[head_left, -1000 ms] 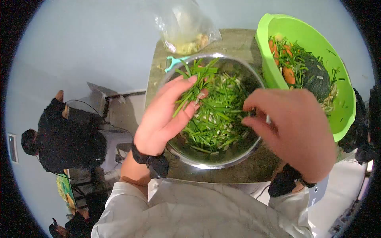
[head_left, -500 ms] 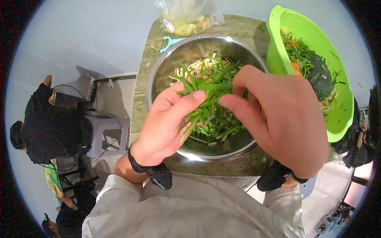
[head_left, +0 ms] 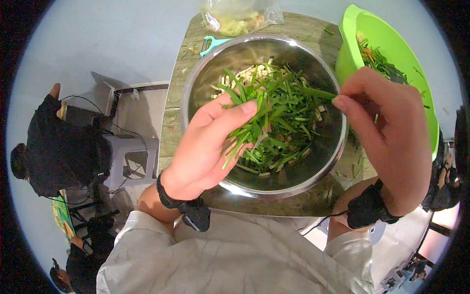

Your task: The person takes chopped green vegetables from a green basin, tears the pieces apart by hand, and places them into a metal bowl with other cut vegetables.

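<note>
Cut garlic chives [head_left: 254, 117] lie bunched in my left hand [head_left: 208, 137], the thumb pressed over them above the left half of the bowl. My right hand [head_left: 391, 127] is closed in a pinch at the bowl's right rim. A single flat chive piece [head_left: 318, 93] points left from its fingertips. Below both hands stands a steel bowl [head_left: 188, 105] on the table. Inside it are more chive pieces [head_left: 279, 152] and pale chopped strips [head_left: 252, 73]. My left fingers hide part of the contents.
A green basin [head_left: 348, 44] with chopped greens and orange bits stands on the right. Behind the steel bowl are a turquoise peeler [head_left: 213, 44] and a clear plastic bag [head_left: 240, 19]. A person in dark clothes [head_left: 63, 142] is at the left, by a grey stool [head_left: 129, 157].
My right hand has moved right, away from the bunch in my left hand, with a chive piece in its fingertips. The view has shifted slightly.
</note>
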### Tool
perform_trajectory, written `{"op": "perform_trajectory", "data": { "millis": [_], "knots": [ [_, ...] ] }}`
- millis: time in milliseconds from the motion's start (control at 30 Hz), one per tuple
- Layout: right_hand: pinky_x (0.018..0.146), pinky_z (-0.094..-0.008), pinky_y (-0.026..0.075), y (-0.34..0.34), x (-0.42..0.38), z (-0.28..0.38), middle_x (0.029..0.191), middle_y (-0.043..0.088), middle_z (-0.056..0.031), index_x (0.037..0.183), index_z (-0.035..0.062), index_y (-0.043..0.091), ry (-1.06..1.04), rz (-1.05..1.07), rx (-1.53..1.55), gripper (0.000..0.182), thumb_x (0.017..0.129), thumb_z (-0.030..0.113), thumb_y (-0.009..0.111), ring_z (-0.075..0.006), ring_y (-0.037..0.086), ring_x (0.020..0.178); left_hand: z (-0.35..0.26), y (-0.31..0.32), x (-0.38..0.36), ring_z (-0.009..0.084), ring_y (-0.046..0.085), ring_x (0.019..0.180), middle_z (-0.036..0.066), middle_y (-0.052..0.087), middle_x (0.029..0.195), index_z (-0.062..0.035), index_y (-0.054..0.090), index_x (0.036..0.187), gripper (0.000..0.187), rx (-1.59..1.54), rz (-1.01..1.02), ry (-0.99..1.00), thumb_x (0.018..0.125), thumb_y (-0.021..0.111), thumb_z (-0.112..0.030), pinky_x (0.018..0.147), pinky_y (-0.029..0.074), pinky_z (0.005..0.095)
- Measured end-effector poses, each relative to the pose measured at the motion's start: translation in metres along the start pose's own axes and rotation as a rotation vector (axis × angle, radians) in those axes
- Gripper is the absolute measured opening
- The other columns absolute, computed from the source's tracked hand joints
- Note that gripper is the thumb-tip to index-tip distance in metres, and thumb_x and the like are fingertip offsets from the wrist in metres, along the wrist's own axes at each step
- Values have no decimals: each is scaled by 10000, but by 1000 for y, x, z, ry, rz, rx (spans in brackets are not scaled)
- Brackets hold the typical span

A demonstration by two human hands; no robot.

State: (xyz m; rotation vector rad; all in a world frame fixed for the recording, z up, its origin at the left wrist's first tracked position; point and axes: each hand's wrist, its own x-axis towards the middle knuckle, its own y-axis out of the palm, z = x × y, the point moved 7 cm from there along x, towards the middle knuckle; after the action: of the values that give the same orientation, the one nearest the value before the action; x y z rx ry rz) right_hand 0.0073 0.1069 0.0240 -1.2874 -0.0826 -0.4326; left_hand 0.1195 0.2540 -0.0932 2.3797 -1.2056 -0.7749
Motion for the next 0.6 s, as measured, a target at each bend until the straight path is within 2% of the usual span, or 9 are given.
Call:
{"op": "perform_trajectory", "data": {
  "millis": [33, 133, 233, 333, 433, 600],
  "knots": [
    [523, -267, 402, 2, -1, -5, 659, 580, -63, 839, -3, 603, 24, 24, -17, 129, 853, 27, 728, -144, 552, 547, 1, -4, 1, 65, 605, 794, 12, 665, 1109, -51, 585, 1281, 316, 17, -11, -6, 1023, 583, -234, 506, 455, 144],
    [513, -280, 408, 10, 3, 4, 671, 599, -65, 832, 7, 610, -32, 71, 40, 152, 814, 30, 760, -159, 562, 539, -1, -1, 3, 124, 661, 1011, 61, 682, 1162, -28, 579, 1252, 257, -248, 204, 6, 1033, 571, -161, 860, 536, 280],
    [505, -314, 426, 21, 5, 24, 694, 614, -72, 829, 30, 627, -141, 90, 107, 175, 764, 39, 789, -209, 579, 539, -1, 1, 3, 132, 662, 1011, 58, 683, 1155, -30, 580, 1248, 255, -258, 209, 6, 1032, 573, -166, 862, 535, 288],
    [500, -346, 444, 24, 7, 42, 711, 615, -75, 837, 57, 652, -253, 52, 167, 180, 735, 53, 801, -261, 589, 552, -2, 3, 1, 99, 657, 958, 33, 683, 1128, -51, 589, 1224, 235, -280, 252, 0, 1028, 583, -179, 782, 528, 249],
    [496, -357, 450, 25, 8, 52, 710, 608, -68, 856, 78, 674, -301, 8, 158, 179, 730, 64, 800, -272, 593, 561, 2, -3, 2, 55, 644, 897, 2, 681, 1093, -79, 596, 1196, 210, -259, 239, -33, 1022, 594, -197, 685, 505, 204],
    [483, -358, 446, 27, 10, 58, 704, 602, -53, 868, 96, 687, -374, 4, 103, 184, 724, 86, 802, -257, 590, 551, 2, -3, 1, 53, 646, 885, -1, 684, 1087, -84, 602, 1184, 201, -263, 203, -33, 1018, 600, -198, 668, 503, 200]
  ]
}}
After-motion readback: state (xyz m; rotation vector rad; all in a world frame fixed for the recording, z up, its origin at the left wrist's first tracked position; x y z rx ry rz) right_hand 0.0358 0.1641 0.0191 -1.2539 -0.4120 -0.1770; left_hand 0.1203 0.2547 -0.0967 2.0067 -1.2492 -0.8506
